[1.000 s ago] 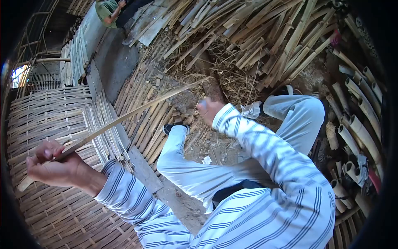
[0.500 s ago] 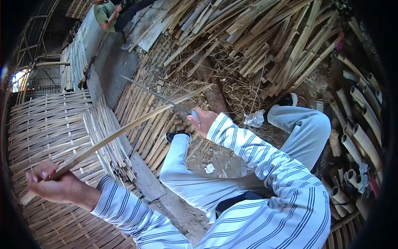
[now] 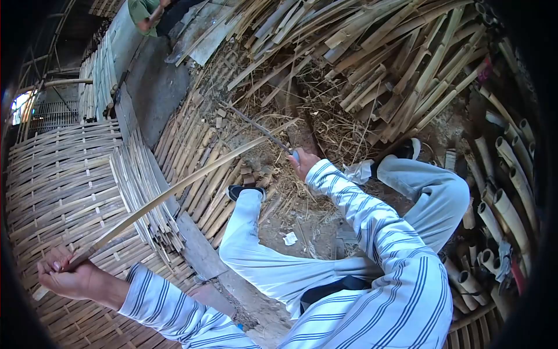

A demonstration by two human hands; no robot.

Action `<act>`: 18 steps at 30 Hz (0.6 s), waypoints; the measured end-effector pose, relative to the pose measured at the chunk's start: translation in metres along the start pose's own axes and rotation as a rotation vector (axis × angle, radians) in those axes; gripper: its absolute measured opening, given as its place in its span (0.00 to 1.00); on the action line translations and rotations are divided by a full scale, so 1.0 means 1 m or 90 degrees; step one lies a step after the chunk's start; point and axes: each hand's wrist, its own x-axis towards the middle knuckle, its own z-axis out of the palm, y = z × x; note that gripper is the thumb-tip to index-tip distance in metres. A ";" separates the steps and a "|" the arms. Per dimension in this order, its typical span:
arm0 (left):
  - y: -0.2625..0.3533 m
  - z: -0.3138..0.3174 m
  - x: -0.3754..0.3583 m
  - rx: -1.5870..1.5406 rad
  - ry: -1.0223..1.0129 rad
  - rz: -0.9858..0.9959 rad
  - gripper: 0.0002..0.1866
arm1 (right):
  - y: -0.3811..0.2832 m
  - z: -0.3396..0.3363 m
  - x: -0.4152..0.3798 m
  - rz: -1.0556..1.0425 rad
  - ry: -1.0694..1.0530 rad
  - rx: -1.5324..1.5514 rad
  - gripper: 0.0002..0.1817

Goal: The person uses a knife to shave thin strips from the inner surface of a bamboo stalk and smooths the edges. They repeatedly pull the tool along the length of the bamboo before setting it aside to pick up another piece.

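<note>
L hand [image 3: 70,276] at 8 o'clock is clenched round a long bamboo strip [image 3: 174,189] running up toward 12, R hand [image 3: 303,163] fist-gripping a knife [image 3: 261,131] laid on its far end, so looks mid-shave imo; next stroke needs a shallow blade angle.

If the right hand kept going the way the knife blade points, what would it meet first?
The right hand holds a knife aimed up and left. Straight on, the blade would probably first meet the bamboo strip held by the left hand, since they cross in the picture; whether they already touch is unclear.
</note>
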 end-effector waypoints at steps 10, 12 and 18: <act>-0.023 -0.027 0.047 0.031 -0.018 -0.027 0.17 | 0.140 0.057 0.040 0.233 0.016 -0.113 0.32; -0.034 -0.039 0.069 0.038 -0.023 -0.045 0.17 | 0.117 0.040 0.041 0.236 -0.043 -0.055 0.35; -0.049 -0.072 0.103 0.047 0.008 -0.003 0.13 | 0.169 0.046 0.047 0.295 0.087 -0.143 0.35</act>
